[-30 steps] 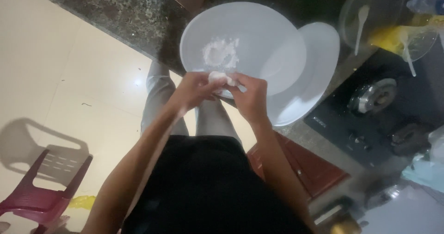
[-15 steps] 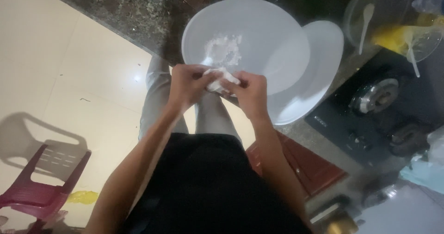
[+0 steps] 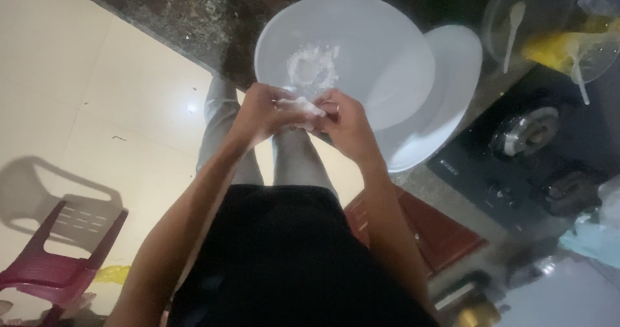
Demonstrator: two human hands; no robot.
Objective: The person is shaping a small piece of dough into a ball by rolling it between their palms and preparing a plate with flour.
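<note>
Left hand and right hand squeeze together on white lump, at near edge of big bowl. Bits could fall past edge onto floor.

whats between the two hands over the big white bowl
In the head view, a lump of white dough is pinched between the left hand and right hand, at the near rim of the large white plastic bowl.

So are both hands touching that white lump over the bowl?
Touching. The head view shows the left hand and right hand pressed around the white lump, fingers wrapped on it, above the white bowl.
</note>
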